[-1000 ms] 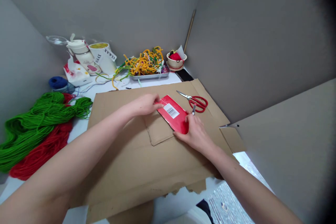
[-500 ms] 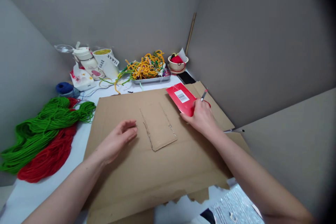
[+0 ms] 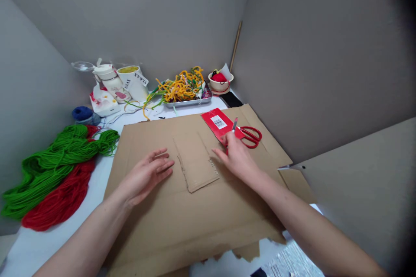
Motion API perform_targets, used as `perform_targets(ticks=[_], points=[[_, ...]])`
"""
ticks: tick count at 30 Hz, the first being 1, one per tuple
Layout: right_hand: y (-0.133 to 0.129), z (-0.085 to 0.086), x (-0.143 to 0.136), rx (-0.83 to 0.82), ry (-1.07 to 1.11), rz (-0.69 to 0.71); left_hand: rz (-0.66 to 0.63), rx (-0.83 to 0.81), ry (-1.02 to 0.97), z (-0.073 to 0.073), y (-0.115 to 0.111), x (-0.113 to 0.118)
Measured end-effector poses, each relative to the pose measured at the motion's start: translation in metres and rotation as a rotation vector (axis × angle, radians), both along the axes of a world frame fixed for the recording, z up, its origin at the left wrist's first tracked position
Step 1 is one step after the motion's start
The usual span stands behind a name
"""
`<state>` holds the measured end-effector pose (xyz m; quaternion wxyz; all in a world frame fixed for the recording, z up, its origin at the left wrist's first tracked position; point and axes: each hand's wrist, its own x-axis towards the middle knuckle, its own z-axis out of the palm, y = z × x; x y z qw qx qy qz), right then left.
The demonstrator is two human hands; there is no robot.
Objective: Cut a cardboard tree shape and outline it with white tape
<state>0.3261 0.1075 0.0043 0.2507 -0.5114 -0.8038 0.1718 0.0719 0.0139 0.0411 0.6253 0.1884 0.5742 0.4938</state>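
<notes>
A large brown cardboard sheet [image 3: 152, 225] lies on the table, with a narrow rectangular cardboard piece [image 3: 198, 171] at its middle whose long edges are rough. My left hand [image 3: 147, 175] rests beside that piece, fingers apart and holding nothing. Between the fingers of my right hand [image 3: 235, 156] is a slim pen [image 3: 235, 124], its red end pointing up; most of it is hidden. Just beyond that hand lie a flat red packet [image 3: 212, 117] with a barcode label and red-handled scissors [image 3: 255, 136], their blades out of sight.
Green yarn [image 3: 55, 160] and red yarn [image 3: 61, 201] lie at the left, near blue yarn [image 3: 82, 113]. Behind stand a bottle [image 3: 112, 82], a tray [image 3: 188, 103] of tangled yarn and a bowl [image 3: 221, 86]. A black phone [image 3: 231, 99] lies by the right wall.
My right hand has moved left and nearer, off the red packet, still with the pen. The scissors' handles now show. My left hand has opened slightly.
</notes>
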Motion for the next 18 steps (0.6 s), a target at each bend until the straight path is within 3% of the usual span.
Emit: perform_targets(ticks=[2, 8, 11, 14, 18], points=[[-0.016, -0.001, -0.009, -0.153, 0.114, 0.091, 0.013, -0.020, -0.016, 0.002, 0.004, 0.004], [-0.035, -0.010, -0.025, -0.302, 0.288, 0.074, 0.066, 0.005, -0.017, -0.002, 0.018, 0.018], [-0.037, -0.011, -0.027, -0.352, 0.346, 0.061, -0.080, 0.109, -0.059, -0.011, 0.019, 0.024], [-0.039, -0.008, -0.026, -0.338, 0.345, 0.071, -0.153, 0.142, -0.019, -0.020, 0.018, 0.023], [-0.032, 0.004, -0.019, -0.150, 0.231, 0.131, 0.022, 0.233, 0.148, -0.022, 0.026, 0.002]])
